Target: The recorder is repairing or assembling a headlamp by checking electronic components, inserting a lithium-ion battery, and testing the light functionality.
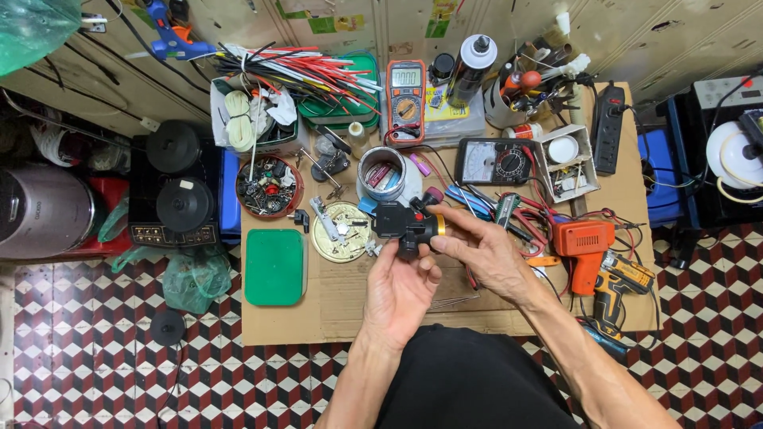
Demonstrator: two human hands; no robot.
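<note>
Both hands hold a small black device point(404, 223) with a red button and a yellow ring above the cardboard-covered worktable point(342, 310). My left hand point(400, 290) cups it from below, palm up. My right hand point(481, 248) grips its right end with thumb and fingers at the yellow ring. Just left of the device lies a round brass-coloured plate point(340, 232) with small parts on it.
A green lid point(274, 267) lies at the table's left. Behind are a bowl of small parts point(269, 187), a tin point(381, 175), an orange multimeter point(406, 94) and an analogue meter point(497, 163). An orange soldering gun point(582, 248) and a drill point(622, 280) lie right. Checkered floor surrounds the table.
</note>
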